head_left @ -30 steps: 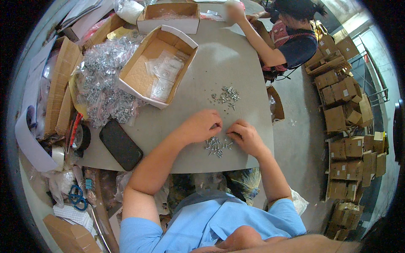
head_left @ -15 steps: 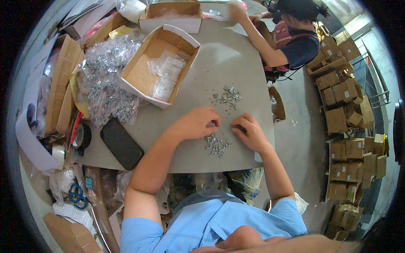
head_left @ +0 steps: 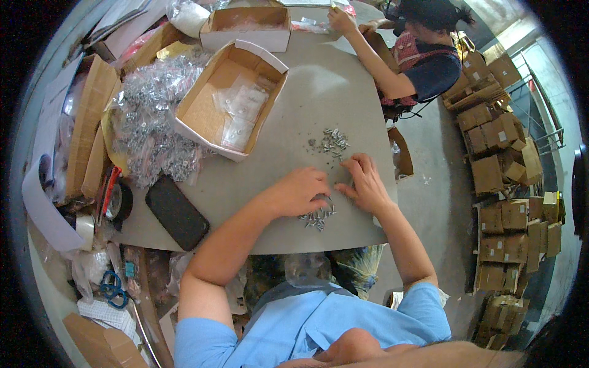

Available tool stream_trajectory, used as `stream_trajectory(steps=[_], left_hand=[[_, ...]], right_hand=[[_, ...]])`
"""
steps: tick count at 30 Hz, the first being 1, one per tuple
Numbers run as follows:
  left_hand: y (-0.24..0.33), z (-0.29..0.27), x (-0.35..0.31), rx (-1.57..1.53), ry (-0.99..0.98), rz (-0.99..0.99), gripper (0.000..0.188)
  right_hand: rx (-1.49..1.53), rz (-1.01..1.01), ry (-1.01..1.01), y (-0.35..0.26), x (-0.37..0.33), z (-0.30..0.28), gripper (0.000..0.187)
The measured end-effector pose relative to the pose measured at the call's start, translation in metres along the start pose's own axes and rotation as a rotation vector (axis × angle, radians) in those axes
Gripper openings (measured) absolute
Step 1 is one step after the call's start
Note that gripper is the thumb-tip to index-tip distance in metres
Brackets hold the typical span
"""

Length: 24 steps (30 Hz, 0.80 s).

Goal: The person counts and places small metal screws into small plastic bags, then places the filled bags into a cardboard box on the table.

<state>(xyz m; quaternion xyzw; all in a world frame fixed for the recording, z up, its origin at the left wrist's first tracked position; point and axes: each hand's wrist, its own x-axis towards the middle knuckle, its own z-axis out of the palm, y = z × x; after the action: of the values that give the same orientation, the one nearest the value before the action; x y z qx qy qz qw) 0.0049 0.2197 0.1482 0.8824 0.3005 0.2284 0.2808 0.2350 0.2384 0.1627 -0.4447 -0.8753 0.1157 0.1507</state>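
On the grey table, a near pile of small metal screws (head_left: 317, 218) lies just below my left hand (head_left: 302, 191). That hand is curled at the pile's far edge, fingers bent inward, and whatever is in them is hidden. My right hand (head_left: 366, 187) rests to the right, thumb and fingers apart, with nothing visible between them. Its fingertips reach close to a second, farther pile of screws (head_left: 334, 142), which has a few dark bits scattered at its left side.
An open cardboard box (head_left: 205, 116) holding clear bags stands beyond my left hand. Beside it is a heap of bagged hardware (head_left: 153, 116). A black phone (head_left: 177, 213) lies near the front edge. Across the table sits a co-worker (head_left: 423, 61); stacked cartons (head_left: 503, 214) line the right.
My left hand has moved nearer and slightly right, over the near pile. My right hand has shifted a little farther away, its fingers reaching toward the far pile.
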Motion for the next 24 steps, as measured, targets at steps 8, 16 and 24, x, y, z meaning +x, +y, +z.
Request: stream_trajectory(steps=[8,16,24], left_hand=[[-0.003,0.009,0.0,0.07,-0.021,0.054,0.025],[0.005,0.005,-0.002,-0.026,-0.013,-0.058,0.021],[0.0,0.005,0.002,-0.043,0.055,-0.055,0.021]], right_hand=[[-0.139,-0.002,0.144,0.002,0.052,0.017,0.055],[0.175,0.067,0.159,0.02,0.053,0.0,0.019],[0.014,0.066,0.168,0.004,0.046,0.008,0.015]])
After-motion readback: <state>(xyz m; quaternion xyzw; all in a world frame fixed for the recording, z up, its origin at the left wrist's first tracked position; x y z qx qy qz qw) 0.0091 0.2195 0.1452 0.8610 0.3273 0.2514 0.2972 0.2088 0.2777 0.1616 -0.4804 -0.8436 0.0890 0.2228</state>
